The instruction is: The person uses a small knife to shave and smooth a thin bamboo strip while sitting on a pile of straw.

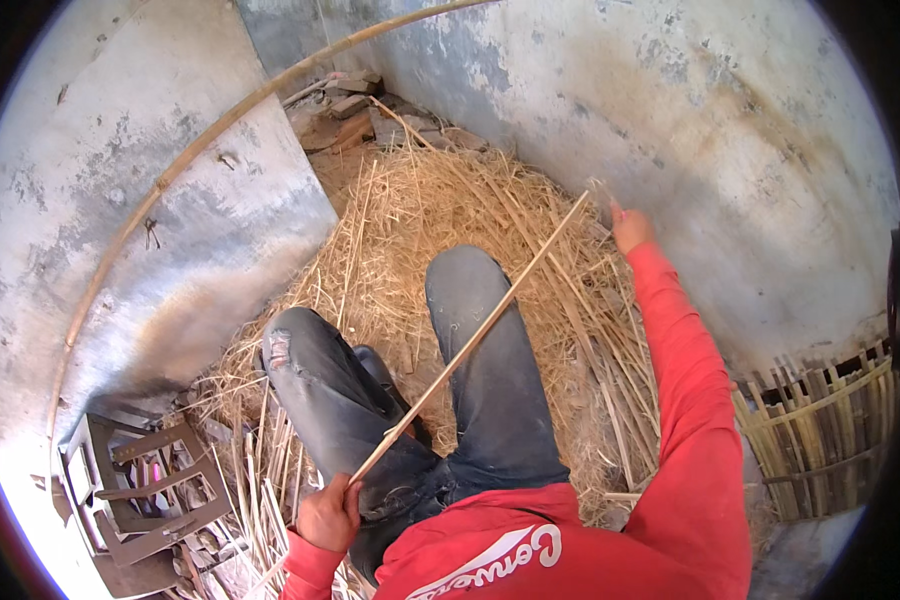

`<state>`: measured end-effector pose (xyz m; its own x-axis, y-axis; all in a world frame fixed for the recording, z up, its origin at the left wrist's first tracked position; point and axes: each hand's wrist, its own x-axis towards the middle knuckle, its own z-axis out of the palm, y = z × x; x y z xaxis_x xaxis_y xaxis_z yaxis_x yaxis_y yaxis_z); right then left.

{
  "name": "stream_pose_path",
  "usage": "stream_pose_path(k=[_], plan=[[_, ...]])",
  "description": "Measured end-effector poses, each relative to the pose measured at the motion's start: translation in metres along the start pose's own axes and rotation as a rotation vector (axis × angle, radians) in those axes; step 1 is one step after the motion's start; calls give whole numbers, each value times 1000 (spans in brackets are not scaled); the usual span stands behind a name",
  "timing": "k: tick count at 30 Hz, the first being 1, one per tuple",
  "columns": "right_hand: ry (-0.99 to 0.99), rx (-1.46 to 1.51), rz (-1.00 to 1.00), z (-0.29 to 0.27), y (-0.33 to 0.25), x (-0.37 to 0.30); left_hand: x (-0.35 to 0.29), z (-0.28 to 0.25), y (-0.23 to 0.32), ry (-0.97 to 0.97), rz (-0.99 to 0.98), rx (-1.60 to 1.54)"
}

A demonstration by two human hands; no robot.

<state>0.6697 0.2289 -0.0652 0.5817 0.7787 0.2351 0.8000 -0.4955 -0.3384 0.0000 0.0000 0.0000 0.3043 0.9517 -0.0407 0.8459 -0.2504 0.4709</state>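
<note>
A long, pale bamboo strip (475,340) runs slantwise across my lap, from the lower left up toward the right. My left hand (328,515) is closed around its lower part, beside my left thigh. A small curl or splinter stands out on the strip just above that hand. My right hand (632,228) is stretched far out, close to the strip's upper end. Its fingers are closed, and something thin and pale shows at their tip, too blurred to name. My bent legs, in dark worn trousers (500,380), lie under the strip.
Straw-like shavings (400,220) and loose strips (610,390) cover the floor around my legs. A dark slotted frame (160,490) stands at the left, a woven bamboo basket (820,430) at the right. Walls rise close ahead; a curved pole (160,185) arches along the left one. Rubble (350,100) lies in the corner.
</note>
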Motion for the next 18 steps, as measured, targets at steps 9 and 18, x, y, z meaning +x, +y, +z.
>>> stream_pose_path(k=[9, 18], plan=[[25, 619, -91, -33, -106, -106, -2, 13, 3, 28, -22, 66], [129, 934, -236, -13, -133, -105, 66, 14, 91, 248, 226, -81]])
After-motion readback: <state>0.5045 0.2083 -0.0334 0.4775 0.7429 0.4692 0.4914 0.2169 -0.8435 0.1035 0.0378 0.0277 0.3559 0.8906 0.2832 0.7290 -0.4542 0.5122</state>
